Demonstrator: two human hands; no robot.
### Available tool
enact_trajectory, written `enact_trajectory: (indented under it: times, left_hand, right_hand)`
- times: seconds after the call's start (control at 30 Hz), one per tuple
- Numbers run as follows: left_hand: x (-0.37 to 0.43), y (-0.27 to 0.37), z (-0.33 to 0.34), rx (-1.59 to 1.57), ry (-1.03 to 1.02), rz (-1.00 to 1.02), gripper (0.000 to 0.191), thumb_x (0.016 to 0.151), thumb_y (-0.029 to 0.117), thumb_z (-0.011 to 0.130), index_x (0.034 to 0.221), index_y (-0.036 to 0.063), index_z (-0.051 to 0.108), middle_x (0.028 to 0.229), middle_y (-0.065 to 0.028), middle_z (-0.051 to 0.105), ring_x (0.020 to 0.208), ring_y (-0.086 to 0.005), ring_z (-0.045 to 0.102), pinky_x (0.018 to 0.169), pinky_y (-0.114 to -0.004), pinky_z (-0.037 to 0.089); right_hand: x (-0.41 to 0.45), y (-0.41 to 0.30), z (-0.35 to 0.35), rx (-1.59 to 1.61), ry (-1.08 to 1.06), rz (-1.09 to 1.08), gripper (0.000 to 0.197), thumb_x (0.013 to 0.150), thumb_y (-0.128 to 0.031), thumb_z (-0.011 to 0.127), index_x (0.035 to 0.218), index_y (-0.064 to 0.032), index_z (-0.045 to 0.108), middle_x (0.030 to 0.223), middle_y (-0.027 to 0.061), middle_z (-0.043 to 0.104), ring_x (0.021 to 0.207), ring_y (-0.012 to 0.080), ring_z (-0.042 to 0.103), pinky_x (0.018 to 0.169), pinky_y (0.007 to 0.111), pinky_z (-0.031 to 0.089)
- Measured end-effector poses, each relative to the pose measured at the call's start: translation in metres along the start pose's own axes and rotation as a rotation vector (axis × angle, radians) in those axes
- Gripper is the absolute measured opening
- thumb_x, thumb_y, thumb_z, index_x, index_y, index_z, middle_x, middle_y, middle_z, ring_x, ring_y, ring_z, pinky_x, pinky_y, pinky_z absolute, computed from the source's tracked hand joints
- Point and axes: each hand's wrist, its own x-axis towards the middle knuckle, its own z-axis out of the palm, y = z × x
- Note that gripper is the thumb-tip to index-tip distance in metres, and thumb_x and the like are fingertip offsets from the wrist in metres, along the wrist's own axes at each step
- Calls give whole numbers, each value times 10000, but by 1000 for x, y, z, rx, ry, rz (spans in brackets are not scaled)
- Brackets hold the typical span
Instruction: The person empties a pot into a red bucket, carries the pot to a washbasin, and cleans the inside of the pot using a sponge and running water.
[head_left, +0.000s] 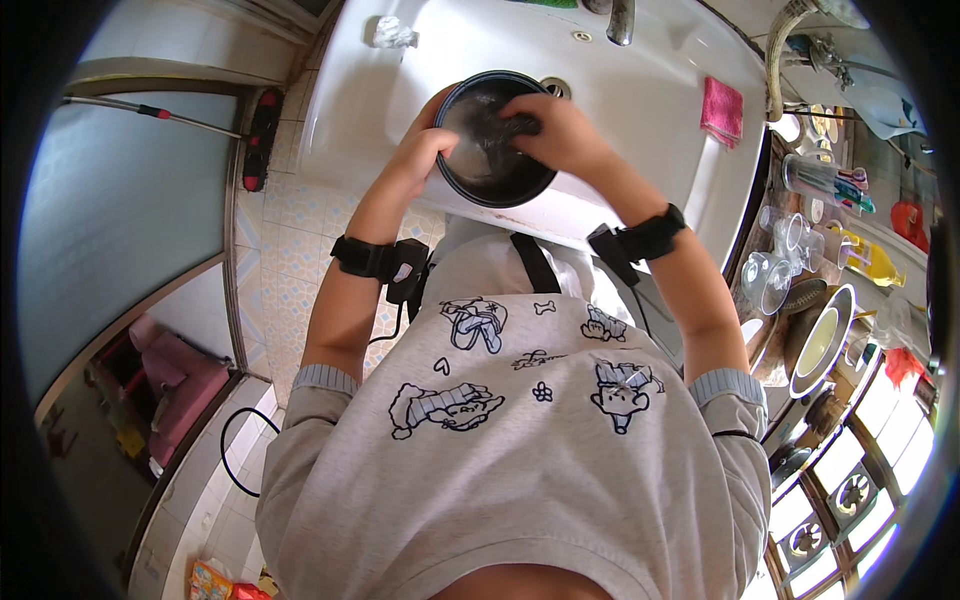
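My left hand (425, 154) grips the left rim of a round dark pot (496, 196), its thumb over the edge. The pot is tilted so its inside faces me, above the front edge of a white sink (637, 150). Inside it a greyish film or cloudy wetness shows on the wall and bottom. My right hand (562, 135) reaches in over the pot's right side. Its fingers close around a dark wad (525, 126), which looks like a scouring pad; much of it blends with the pot's dark interior.
Above the pot are a metal faucet (621, 24) and a drain (556, 88). A crumpled clear plastic bag (394, 33) sits at upper left, a pink cloth (722, 111) on the right rim. Glass cups (766, 281) and a bowl (819, 341) crowd the right counter. A broom (262, 141) stands left.
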Motion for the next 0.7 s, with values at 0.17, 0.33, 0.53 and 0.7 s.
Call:
enact_trajectory:
  times: [0.17,0.33,0.53,0.7]
  left_hand:
    - [3,13,-10,45,117,153,719,557,-26,433,1271,41,381,882,-40,494,615,-87,406,530,-186,316]
    - [2,38,-5,140,140,329,770,555,-61,460,1304,68,335,1173,-96,467,838,-132,497,625,-210,411]
    - [7,58,-6,869,280,828,818,501,55,617,1276,166,379,1166,-132,421,1068,-331,413,925,-434,334]
    - [-4,79,1,1182,355,1000,821,474,68,639,1253,210,419,1219,-144,395,1067,-340,405,918,-457,315]
  right_hand:
    - [-15,27,-45,988,327,348,266,727,-40,608,974,31,538,868,95,602,792,185,588,725,269,469]
    - [-39,87,-51,1466,459,547,254,797,-97,535,1004,49,513,904,131,597,835,221,593,732,299,490]
    - [-39,124,-42,1692,511,559,283,815,-133,530,1021,57,494,965,161,584,885,259,579,797,348,495]
    - [-26,131,-54,1769,545,560,298,813,-142,533,1041,43,483,990,167,574,901,273,572,799,370,495]
